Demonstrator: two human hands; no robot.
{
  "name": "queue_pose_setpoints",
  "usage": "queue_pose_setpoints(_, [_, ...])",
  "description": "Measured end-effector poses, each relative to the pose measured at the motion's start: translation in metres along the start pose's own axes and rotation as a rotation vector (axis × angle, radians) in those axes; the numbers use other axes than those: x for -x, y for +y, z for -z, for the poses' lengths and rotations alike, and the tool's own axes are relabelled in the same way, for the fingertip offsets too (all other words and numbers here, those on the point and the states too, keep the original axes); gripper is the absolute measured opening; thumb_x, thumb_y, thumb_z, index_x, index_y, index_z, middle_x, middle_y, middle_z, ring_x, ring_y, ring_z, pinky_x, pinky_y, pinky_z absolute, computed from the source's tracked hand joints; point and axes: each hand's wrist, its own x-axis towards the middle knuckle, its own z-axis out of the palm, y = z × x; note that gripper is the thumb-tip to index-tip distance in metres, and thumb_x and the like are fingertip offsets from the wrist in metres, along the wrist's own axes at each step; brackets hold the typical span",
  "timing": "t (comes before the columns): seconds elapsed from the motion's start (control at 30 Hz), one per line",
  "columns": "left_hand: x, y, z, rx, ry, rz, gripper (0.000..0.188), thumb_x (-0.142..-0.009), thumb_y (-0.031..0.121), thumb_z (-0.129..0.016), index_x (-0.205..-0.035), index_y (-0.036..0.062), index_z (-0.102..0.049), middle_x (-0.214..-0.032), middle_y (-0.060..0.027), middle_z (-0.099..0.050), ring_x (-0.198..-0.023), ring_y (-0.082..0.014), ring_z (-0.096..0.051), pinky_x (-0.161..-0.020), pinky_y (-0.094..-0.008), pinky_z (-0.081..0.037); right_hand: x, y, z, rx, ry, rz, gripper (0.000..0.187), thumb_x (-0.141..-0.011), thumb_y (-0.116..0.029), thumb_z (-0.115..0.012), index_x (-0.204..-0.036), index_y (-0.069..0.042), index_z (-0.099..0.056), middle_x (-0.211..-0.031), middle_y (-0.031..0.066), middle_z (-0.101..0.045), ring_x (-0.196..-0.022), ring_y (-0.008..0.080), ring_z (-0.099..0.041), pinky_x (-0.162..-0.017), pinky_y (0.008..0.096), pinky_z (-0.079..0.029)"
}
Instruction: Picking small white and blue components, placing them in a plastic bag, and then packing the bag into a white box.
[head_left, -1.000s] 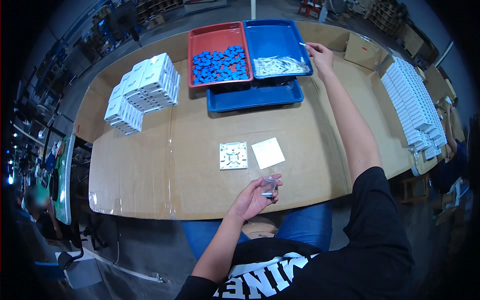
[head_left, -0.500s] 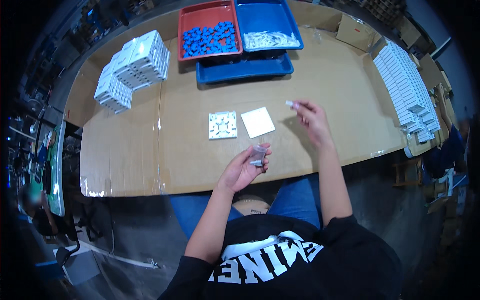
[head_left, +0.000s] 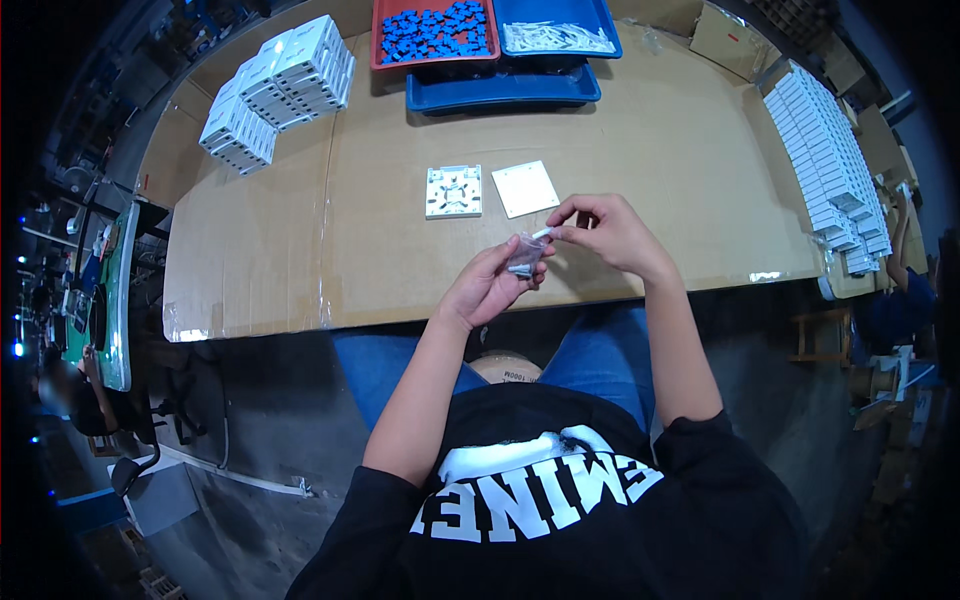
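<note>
The left hand (head_left: 487, 288) is pinching a small clear plastic bag (head_left: 524, 254) just above the near edge of the cardboard-covered counter (head_left: 650, 150). The right hand (head_left: 608, 233) is gripping a small white plastic piece (head_left: 541, 234) in its fingertips, seemingly touching the bag's mouth. A white square base plate (head_left: 453, 191) and flat white square cover (head_left: 524, 188) are lying just beyond.

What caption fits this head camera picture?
Left hand holds a small clear bag; right hand brings a white piece to it.
</note>
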Motion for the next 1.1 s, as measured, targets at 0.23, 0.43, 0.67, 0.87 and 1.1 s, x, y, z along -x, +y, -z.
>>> queue_pose_setpoints(0.23, [0.0,0.004,-0.012,-0.033,0.023,-0.006,0.044,-0.108,0.031,-0.054,-0.134,-0.0044,-0.054,-0.122,-0.0155,-0.065,-0.102,-0.0196,-0.064,-0.093,-0.0349,-0.053,-0.027,0.005,0.003,0.197,-0.242,0.281,0.015,-0.082,-0.005,-0.076,-0.097,-0.003,-0.077,-0.092,0.0013,-0.069,-0.071,0.0112,-0.059,-0.07,0.0287,-0.049])
queue_pose_setpoints(0.43, [-0.001,-0.001,0.0,-0.015,0.005,-0.012,0.039,-0.107,0.027,-0.057,-0.127,-0.006,-0.059,-0.116,-0.0134,-0.066,-0.103,-0.0197,-0.066,-0.095,-0.0338,-0.053,-0.036,0.008,-0.007,0.034,-0.398,0.121,0.01,-0.082,-0.002,-0.075,-0.091,0.001,-0.078,-0.111,0.0106,-0.067,-0.081,0.0161,-0.068,-0.077,0.031,-0.055])
queue_pose_setpoints(0.67, [-0.001,-0.001,0.0,-0.062,-0.014,0.005,0.038,-0.107,0.029,-0.057,-0.126,-0.0041,-0.061,-0.115,-0.0132,-0.066,-0.103,-0.0197,-0.065,-0.094,-0.0338,-0.053,-0.03,0.003,-0.004,0.097,-0.447,0.168,0.015,-0.084,-0.005,-0.075,-0.098,0.001,-0.079,-0.125,0.0152,-0.067,-0.091,0.0203,-0.071,-0.083,0.0339,-0.057])
queue_pose_setpoints(0.87, [0.003,0.004,-0.011,0.001,-0.015,-0.002,0.039,-0.109,0.031,-0.053,-0.128,-0.0033,-0.058,-0.115,-0.0124,-0.065,-0.101,-0.0208,-0.064,-0.095,-0.0361,-0.053,-0.024,-0.001,-0.002,0.114,-0.489,0.125,0.028,-0.099,-0.016,-0.063,-0.12,-0.001,-0.073,-0.129,0.0141,-0.067,-0.101,0.0215,-0.068,-0.09,0.0357,-0.055])
queue_pose_setpoints(1.1, [0.0,-0.002,0.0,-0.027,-0.013,-0.059,0.041,-0.109,0.032,-0.051,-0.131,-0.0023,-0.057,-0.119,-0.0112,-0.064,-0.105,-0.0211,-0.063,-0.1,-0.0385,-0.052,-0.024,-0.005,-0.013,0.063,-0.537,0.035,0.039,-0.109,-0.028,-0.051,-0.121,0.006,-0.067,-0.108,0.0131,-0.071,-0.095,0.0192,-0.067,-0.088,0.0337,-0.053])
